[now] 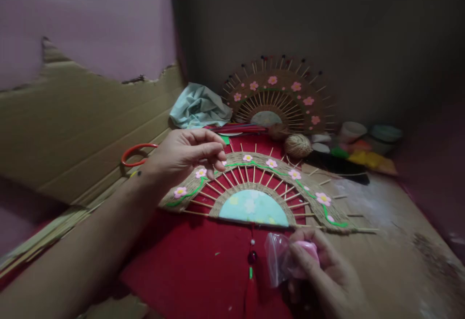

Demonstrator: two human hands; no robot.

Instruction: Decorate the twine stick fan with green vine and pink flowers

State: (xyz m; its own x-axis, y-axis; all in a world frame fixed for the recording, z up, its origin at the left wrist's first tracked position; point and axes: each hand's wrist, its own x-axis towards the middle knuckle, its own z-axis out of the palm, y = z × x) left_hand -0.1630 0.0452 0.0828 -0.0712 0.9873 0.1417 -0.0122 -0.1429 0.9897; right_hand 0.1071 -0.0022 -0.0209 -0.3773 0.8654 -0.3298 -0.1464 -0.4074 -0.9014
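A half-round fan (254,190) of wooden sticks and woven jute lies flat on a red cloth (196,265). It bears pink flowers, a green vine and a pale blue centre. My left hand (185,155) hovers over the fan's upper left edge, fingertips pinched together near a pink flower (201,172); what it pinches is too small to make out. At the bottom right, my right hand (323,273) grips a small clear plastic bag (278,258) holding a lump of pink clay (307,250). A red tassel (251,280) hangs from the fan's base.
A second decorated fan (279,98) leans against the dark back wall. Beside it lie a crumpled pale green cloth (198,106), a ball of jute twine (297,145), coloured clay lumps and small tubs (358,147). Cardboard (72,125) lines the left wall, with a red ring (137,154).
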